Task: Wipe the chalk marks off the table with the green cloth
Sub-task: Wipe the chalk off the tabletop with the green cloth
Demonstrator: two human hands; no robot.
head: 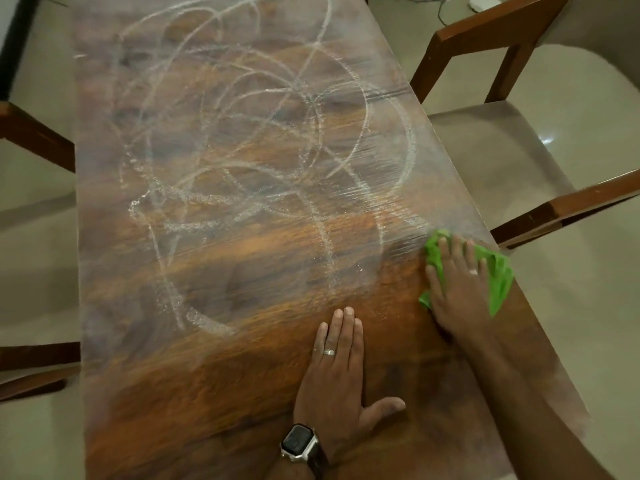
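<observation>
**Chalk-marked bench, cloth at right edge**

On the wooden bench point(242, 358), head view: white chalk marks point(242, 150) run in overlapping loops and scribbles across most of the far and middle surface, reaching down to a curved stroke at the near left. The wood in the near right area, around both hands, shows bare brown grain with only faint specks.

The green cloth point(498, 271) lies bunched at the right edge of the bench, just beyond the near end of the chalk loops. The right hand point(457, 289) lies flat on top of it, fingers point(446, 254) spread and straight, pressing the cloth to the surface; green fabric shows past the fingertips, at the left of the palm and out to the right. A ring sits on one finger of this hand.

The left hand point(337, 386) rests palm-down on bare wood, just beside and nearer than the right hand, not touching the cloth. Its fingers are extended and close together, thumb out to the right, holding nothing. It bears a ring point(329, 352), and a wristwatch point(299, 443) with a dark face sits on the wrist.

Wooden chairs point(519, 26) with pale seats stand at both long sides of the bench, on a pale tiled floor point(588, 341).
</observation>
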